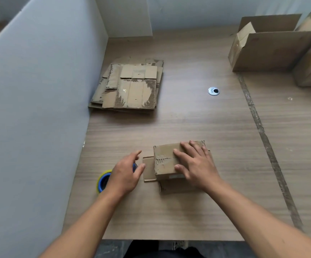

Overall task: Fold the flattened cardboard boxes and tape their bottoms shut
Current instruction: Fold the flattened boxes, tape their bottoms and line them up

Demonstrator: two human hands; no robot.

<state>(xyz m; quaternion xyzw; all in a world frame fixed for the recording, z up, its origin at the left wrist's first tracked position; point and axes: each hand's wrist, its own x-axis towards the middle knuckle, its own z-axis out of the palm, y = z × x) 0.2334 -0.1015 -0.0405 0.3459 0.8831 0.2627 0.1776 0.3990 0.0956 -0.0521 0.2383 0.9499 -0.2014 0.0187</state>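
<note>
Pressing flat with straight fingers, the right hand [193, 162] holds down the folded box [165, 159] near the middle of the table's [188, 118] front edge. The left hand [126, 174] covers the tape roll [102, 181]; whether it grips is unclear. This box looks folded but not freshly taped, and a stack of flattened boxes [130, 86] waits by the left edge. Its long axis runs roughly along the front edge, one flap [148, 169] sticking out leftward.

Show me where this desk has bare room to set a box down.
Bare desk lies between the flattened stack and the small box, with a grommet to the right. The near edge is bare. Crowded: the tape roll by the left hand, and the open boxes far right.
</note>
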